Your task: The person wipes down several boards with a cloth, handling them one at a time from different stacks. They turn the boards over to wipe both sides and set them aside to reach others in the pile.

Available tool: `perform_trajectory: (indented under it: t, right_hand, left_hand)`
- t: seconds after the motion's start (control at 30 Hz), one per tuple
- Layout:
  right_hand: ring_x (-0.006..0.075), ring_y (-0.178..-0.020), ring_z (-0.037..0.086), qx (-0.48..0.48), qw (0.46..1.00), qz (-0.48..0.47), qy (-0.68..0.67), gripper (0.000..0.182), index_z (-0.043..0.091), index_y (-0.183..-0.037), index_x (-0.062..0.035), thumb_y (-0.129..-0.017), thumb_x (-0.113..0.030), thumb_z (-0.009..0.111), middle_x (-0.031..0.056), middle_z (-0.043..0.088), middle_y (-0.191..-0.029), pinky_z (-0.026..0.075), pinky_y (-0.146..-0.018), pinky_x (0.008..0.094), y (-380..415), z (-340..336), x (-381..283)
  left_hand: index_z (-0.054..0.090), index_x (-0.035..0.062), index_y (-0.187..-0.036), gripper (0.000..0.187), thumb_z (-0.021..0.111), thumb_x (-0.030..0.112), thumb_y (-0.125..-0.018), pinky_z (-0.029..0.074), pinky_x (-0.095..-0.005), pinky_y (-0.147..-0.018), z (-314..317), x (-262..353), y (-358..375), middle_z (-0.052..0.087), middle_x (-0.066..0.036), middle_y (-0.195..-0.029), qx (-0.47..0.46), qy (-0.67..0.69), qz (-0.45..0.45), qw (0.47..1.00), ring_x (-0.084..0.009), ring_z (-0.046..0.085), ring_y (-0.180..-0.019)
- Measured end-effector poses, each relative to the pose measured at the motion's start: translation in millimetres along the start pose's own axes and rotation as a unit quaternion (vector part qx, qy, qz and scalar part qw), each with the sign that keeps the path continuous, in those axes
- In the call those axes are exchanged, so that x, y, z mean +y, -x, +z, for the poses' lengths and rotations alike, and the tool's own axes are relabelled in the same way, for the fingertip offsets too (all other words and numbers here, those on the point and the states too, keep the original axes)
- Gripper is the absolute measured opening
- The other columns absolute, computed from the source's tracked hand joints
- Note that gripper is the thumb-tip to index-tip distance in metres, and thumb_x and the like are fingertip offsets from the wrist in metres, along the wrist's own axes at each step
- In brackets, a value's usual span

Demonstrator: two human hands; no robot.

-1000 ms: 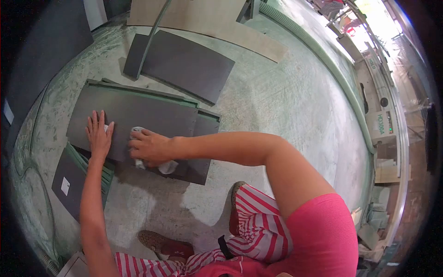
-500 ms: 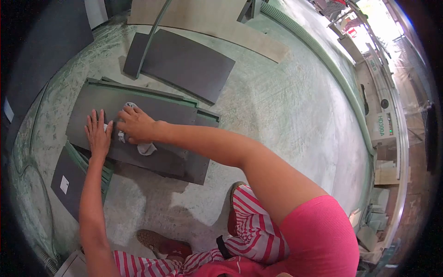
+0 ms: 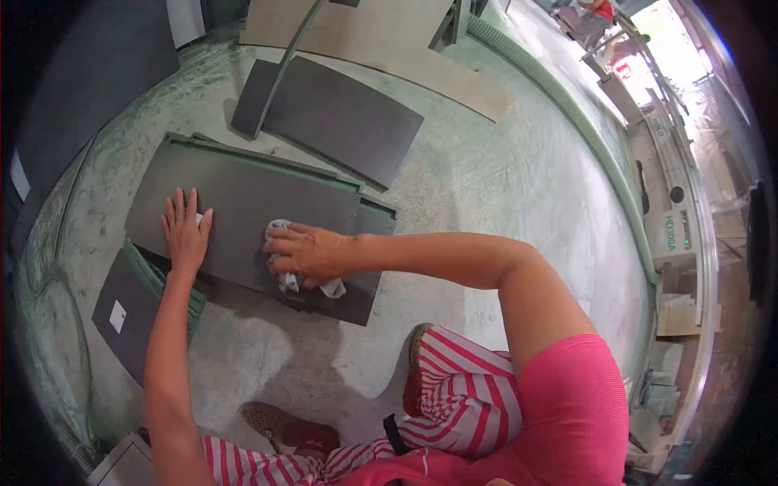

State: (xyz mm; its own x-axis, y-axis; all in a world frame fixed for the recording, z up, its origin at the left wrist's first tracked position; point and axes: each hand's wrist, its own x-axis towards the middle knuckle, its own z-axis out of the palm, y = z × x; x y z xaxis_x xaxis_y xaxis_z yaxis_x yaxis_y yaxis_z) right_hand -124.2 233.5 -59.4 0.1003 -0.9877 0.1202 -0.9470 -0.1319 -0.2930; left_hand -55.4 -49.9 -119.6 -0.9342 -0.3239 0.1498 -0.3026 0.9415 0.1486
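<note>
A stack of dark grey panels (image 3: 243, 194) with green edges lies low in front of me. My left hand (image 3: 188, 241) rests flat on the top panel near its left end, fingers spread. Something small and white (image 3: 198, 219) shows beside its thumb; I cannot make out what it is. Toward the panel's right part, my right hand (image 3: 312, 253) presses a crumpled light grey cloth (image 3: 334, 288) against the surface, fingers curled over it. Part of the cloth is hidden under the palm.
Another dark panel (image 3: 340, 113) lies beyond the stack, with a thin strip (image 3: 279, 81) across it. A smaller panel with a white label (image 3: 117, 317) leans at left. Behind are a pale wooden board (image 3: 381, 36) and a ridged hose (image 3: 559, 93). Machinery (image 3: 671, 227) stands at right.
My right hand has slid the cloth rightward and slightly toward me along the top panel. The left hand stays on about the same spot. The whole view has shifted a little.
</note>
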Motion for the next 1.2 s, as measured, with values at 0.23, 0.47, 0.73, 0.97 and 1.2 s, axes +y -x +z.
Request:
perform_trajectory:
  t: [0.23, 0.47, 0.73, 0.97, 1.2]
  right_hand:
    - [0.0361, -0.130, 0.033, 0.046, 0.989, 0.135, 0.035, 0.055, 0.053, -0.114, -0.0093, -0.065, -0.024, 0.073, 0.0165, 0.042, -0.131, 0.031, -0.107, 0.0477, -52.5, 3.0, 47.5]
    - [0.0384, -0.120, 0.042, 0.096, 0.982, 0.136, 0.086, 0.053, 0.057, -0.111, -0.0082, -0.065, -0.029, 0.074, 0.0184, 0.049, -0.120, 0.036, -0.101, 0.0499, -83.7, 26.5, 27.2]
    - [0.0361, -0.131, 0.031, 0.022, 0.999, 0.026, -0.022, 0.063, 0.051, -0.117, -0.0117, -0.062, -0.023, 0.078, 0.0143, 0.041, -0.129, 0.030, -0.109, 0.0487, -18.7, 3.6, -7.3]
    - [0.0354, -0.132, 0.031, 0.034, 0.998, 0.050, -0.024, 0.058, 0.051, -0.120, -0.0146, -0.067, -0.023, 0.073, 0.0124, 0.042, -0.131, 0.029, -0.109, 0.0486, -26.6, -8.5, 32.9]
    - [0.0388, -0.131, 0.034, 0.102, 0.969, 0.223, 0.024, 0.069, 0.045, -0.128, -0.0102, -0.066, -0.023, 0.073, 0.0188, 0.040, -0.134, 0.032, -0.107, 0.0471, -90.0, 18.8, 45.1]
  left_hand:
    - [0.035, 0.0137, -0.143, 0.056, 0.043, 0.042, -0.096, 0.018, -0.0538, -0.111, 1.2, -0.8, 0.5, 0.027, -0.016, -0.150, 0.013, -0.015, 0.015, 1.000, -0.0387, 0.021, -0.138]
    - [0.037, 0.0132, -0.142, 0.053, 0.043, 0.039, -0.097, 0.020, -0.0541, -0.110, 1.6, -0.2, 0.0, 0.026, -0.015, -0.150, 0.014, -0.024, 0.013, 1.000, -0.0391, 0.022, -0.138]
    - [0.041, 0.0139, -0.140, 0.049, 0.044, 0.036, -0.096, 0.022, -0.0537, -0.110, 4.1, -0.5, 5.6, 0.027, -0.015, -0.150, 0.062, -0.003, 0.037, 0.997, -0.0386, 0.025, -0.137]
    - [0.042, 0.0141, -0.139, 0.048, 0.045, 0.035, -0.096, 0.022, -0.0526, -0.110, 4.9, -0.4, 4.3, 0.031, -0.013, -0.149, 0.046, -0.014, 0.020, 0.999, -0.0376, 0.026, -0.136]
    - [0.032, 0.0090, -0.143, 0.059, 0.044, 0.042, -0.095, 0.020, -0.0503, -0.111, -5.1, 5.5, 9.7, 0.028, -0.017, -0.149, 0.046, 0.185, 0.067, 0.979, -0.0385, 0.024, -0.137]
